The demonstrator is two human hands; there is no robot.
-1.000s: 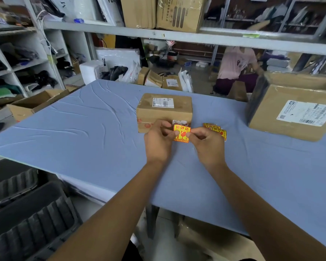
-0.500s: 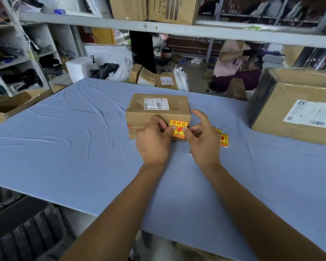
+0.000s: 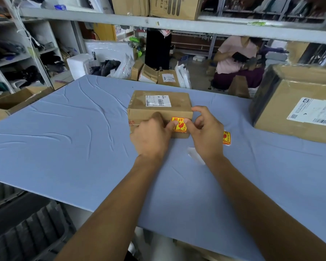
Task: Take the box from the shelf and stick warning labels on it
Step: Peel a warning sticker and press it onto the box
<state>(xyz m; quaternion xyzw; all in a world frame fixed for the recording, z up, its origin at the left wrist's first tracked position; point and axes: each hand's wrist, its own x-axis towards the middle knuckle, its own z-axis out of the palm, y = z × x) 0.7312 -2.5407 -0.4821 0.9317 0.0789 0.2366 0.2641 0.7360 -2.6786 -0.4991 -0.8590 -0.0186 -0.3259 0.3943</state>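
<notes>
A small brown cardboard box (image 3: 139,111) with a white shipping label on top sits mid-table. A yellow-and-red warning label (image 3: 179,125) lies flat against the box's near side face. My left hand (image 3: 151,138) rests against that face, its thumb on the label's left edge. My right hand (image 3: 205,134) presses the label's right edge with its thumb while its index finger hooks over the box's top corner. More warning labels (image 3: 226,138) lie on the table just right of my right hand. A white strip of backing paper (image 3: 193,153) lies below my right hand.
The table (image 3: 73,147) has a wrinkled blue cover. A large taped cardboard box (image 3: 282,117) stands at the right. Parcels and bags sit beyond the far edge, shelves at the left, a shelf beam overhead. A seated person is behind the table. Dark bins are at the lower left.
Both hands carried the warning label from above the table forward onto the box's near side face; they now press it flat there. The backing strip now lies on the table.
</notes>
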